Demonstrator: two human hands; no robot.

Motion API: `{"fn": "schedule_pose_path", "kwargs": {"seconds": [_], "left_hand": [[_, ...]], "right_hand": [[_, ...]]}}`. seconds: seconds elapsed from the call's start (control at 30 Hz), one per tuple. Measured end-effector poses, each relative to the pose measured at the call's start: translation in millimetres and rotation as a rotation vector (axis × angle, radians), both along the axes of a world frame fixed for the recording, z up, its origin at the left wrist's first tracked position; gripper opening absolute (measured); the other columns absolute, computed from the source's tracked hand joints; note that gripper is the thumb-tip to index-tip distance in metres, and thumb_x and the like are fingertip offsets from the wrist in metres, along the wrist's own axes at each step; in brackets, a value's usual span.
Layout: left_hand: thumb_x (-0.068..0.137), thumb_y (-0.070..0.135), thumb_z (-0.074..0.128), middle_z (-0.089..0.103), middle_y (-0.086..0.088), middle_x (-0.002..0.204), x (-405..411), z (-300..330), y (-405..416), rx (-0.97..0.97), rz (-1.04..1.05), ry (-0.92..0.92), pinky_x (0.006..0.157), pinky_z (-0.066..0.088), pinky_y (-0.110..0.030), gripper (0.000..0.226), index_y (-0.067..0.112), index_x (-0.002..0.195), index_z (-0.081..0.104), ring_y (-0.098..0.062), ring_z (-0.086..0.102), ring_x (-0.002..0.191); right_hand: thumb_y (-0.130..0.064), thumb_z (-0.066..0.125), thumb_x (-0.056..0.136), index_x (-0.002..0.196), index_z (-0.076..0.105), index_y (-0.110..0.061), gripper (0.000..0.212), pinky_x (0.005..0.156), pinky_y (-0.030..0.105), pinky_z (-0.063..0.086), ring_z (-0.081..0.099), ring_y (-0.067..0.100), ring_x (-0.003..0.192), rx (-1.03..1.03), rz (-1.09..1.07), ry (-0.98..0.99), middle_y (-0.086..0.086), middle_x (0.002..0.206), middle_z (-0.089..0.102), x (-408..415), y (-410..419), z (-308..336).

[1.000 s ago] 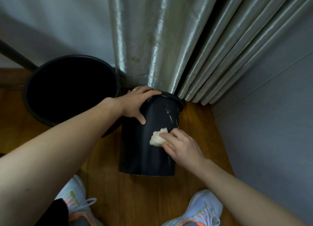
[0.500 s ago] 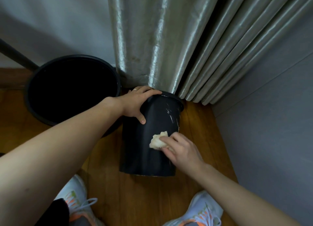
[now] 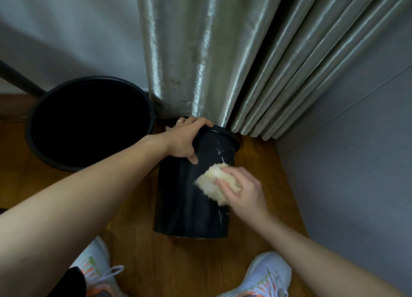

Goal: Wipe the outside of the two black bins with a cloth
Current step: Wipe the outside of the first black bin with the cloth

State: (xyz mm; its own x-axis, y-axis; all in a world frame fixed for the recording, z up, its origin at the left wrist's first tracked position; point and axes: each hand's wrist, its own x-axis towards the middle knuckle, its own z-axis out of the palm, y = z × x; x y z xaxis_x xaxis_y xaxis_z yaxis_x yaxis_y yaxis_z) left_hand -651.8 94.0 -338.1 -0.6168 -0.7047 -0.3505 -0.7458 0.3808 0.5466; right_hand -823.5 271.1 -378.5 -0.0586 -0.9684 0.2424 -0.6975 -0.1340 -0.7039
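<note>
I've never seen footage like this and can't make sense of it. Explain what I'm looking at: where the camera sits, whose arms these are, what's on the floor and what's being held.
There is no machine here. The camera is worn on a person's head and looks forward and down, so the two arms reaching in from the bottom are that person's own, and the white shoes at the bottom edge are theirs too.

The left hand has its grip curled over the rim of the smaller black bin, which leans away towards the curtain. The right hand holds a pale cloth pressed against that bin's side, which shows light scratches or streaks.

A larger black bin stands open on the wooden floor to the left, untouched. A grey wall closes the corner on the right.
</note>
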Motion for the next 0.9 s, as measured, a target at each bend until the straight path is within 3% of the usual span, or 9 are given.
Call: {"fn": "schedule_pose_path", "kwargs": {"seconds": [0.07, 0.2, 0.3, 0.37, 0.5, 0.6, 0.67, 0.73, 0.9], "left_hand": [[0.054, 0.018, 0.090, 0.031, 0.005, 0.140, 1.8, -0.3, -0.8, 0.005, -0.007, -0.005, 0.101, 0.027, -0.069, 0.105, 0.042, 0.137, 0.029, -0.029, 0.022, 0.132], [0.057, 0.020, 0.089, 0.030, 0.006, 0.141, 2.1, 1.6, 0.7, -0.004, -0.018, -0.019, 0.101, 0.027, -0.069, 0.104, 0.042, 0.137, 0.027, -0.029, 0.021, 0.133], [0.057, 0.021, 0.089, 0.029, 0.006, 0.142, 3.3, 2.5, 1.5, -0.010, -0.018, -0.023, 0.101, 0.027, -0.070, 0.104, 0.043, 0.137, 0.028, -0.030, 0.021, 0.133], [0.056, 0.021, 0.090, 0.029, 0.006, 0.142, 4.0, 1.8, 1.5, -0.018, -0.019, -0.022, 0.100, 0.027, -0.070, 0.104, 0.043, 0.137, 0.028, -0.030, 0.021, 0.133], [0.056, 0.022, 0.090, 0.028, 0.006, 0.144, 3.1, 0.6, 1.9, -0.023, -0.023, -0.029, 0.101, 0.027, -0.069, 0.105, 0.043, 0.138, 0.028, -0.030, 0.021, 0.134], [0.055, 0.022, 0.090, 0.029, 0.007, 0.143, 4.6, 0.1, 1.2, -0.016, -0.015, -0.027, 0.102, 0.028, -0.068, 0.106, 0.044, 0.137, 0.027, -0.030, 0.021, 0.134], [0.055, 0.022, 0.090, 0.029, 0.007, 0.144, 5.2, 0.3, 0.9, -0.017, -0.015, -0.031, 0.102, 0.029, -0.067, 0.106, 0.044, 0.137, 0.026, -0.029, 0.021, 0.134], [0.054, 0.022, 0.090, 0.030, 0.006, 0.143, 4.6, -0.2, 0.9, -0.019, -0.015, -0.031, 0.101, 0.030, -0.067, 0.106, 0.044, 0.137, 0.026, -0.029, 0.022, 0.134], [0.055, 0.023, 0.090, 0.029, 0.007, 0.143, 4.7, -0.5, 0.4, -0.018, -0.017, -0.027, 0.102, 0.030, -0.066, 0.106, 0.044, 0.136, 0.026, -0.028, 0.021, 0.133]], "right_hand": [[-0.031, 0.066, 0.091, 0.116, 0.066, -0.022, 0.027, 0.076, 0.010, 0.046, 0.059, 0.003, 0.094, 0.043, -0.175, -0.064, -0.010, 0.105, 0.063, -4.1, -15.2, 10.1], [-0.033, 0.062, 0.094, 0.116, 0.063, -0.025, 0.024, 0.080, 0.026, 0.049, 0.060, 0.010, 0.097, 0.076, -0.502, -0.192, -0.009, 0.105, 0.064, -13.1, -40.7, 24.8], [-0.035, 0.059, 0.095, 0.121, 0.061, -0.025, 0.028, 0.071, 0.016, 0.041, 0.057, 0.010, 0.097, 0.070, -0.604, -0.159, -0.005, 0.111, 0.062, -14.2, -52.8, 29.3], [-0.034, 0.058, 0.096, 0.125, 0.059, -0.023, 0.031, 0.066, 0.016, 0.035, 0.053, 0.010, 0.095, 0.124, -0.599, -0.038, -0.002, 0.115, 0.060, -7.5, -56.5, 27.4], [-0.043, 0.058, 0.094, 0.131, 0.056, -0.025, 0.041, 0.075, 0.025, 0.035, 0.051, 0.013, 0.097, 0.318, -0.453, 0.069, 0.000, 0.113, 0.056, 14.4, -54.0, 13.9], [-0.038, 0.052, 0.097, 0.134, 0.055, -0.028, 0.039, 0.079, 0.022, 0.036, 0.051, 0.013, 0.105, 0.396, -0.437, -0.140, -0.001, 0.117, 0.053, 19.2, -52.4, 14.9], [-0.027, 0.050, 0.098, 0.134, 0.057, -0.029, 0.036, 0.090, 0.022, 0.037, 0.051, 0.015, 0.116, 0.434, -0.437, -0.287, -0.003, 0.126, 0.055, 16.1, -52.8, 19.0], [-0.020, 0.054, 0.096, 0.129, 0.059, -0.030, 0.035, 0.095, 0.024, 0.041, 0.053, 0.015, 0.118, 0.450, -0.403, -0.269, -0.005, 0.128, 0.058, 12.3, -54.1, 22.4], [-0.021, 0.071, 0.085, 0.097, 0.055, -0.035, 0.025, 0.080, 0.036, 0.055, 0.063, 0.019, 0.097, 0.554, -0.355, -0.257, -0.003, 0.109, 0.063, 5.6, -64.5, 24.9]]}}
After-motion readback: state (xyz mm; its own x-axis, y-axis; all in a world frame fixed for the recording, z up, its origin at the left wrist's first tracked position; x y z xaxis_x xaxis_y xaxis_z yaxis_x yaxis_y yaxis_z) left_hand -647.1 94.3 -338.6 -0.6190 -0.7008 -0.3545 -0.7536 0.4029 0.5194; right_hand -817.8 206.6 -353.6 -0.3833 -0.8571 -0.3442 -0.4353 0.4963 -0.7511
